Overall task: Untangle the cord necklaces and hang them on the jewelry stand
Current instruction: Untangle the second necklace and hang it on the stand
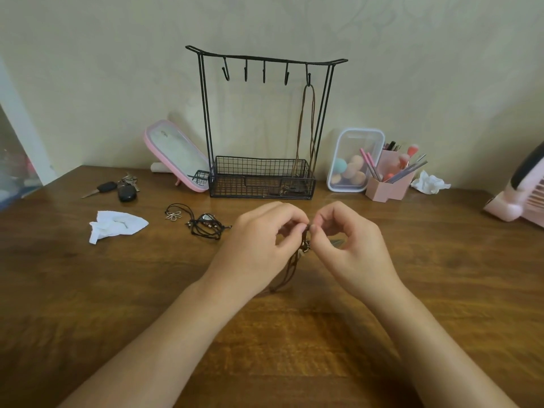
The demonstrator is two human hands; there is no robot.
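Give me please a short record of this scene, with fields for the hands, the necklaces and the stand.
left hand: pinches the brown cord necklace above the table
right hand: pinches the same necklace, close to the left hand
hung necklace: one brown cord, on the rightmost hook of the jewelry stand
free hooks: four
waiting: tangled black cord necklaces on the table, left of the hands

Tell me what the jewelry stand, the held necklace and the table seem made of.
Jewelry stand: likely metal wire, matte black; thin rigid rods, hooks, mesh basket.
Brown necklace: supple cord, perhaps leather or waxed cotton; it droops limply.
Table: wood or wood-look veneer; brown grain, slight sheen.
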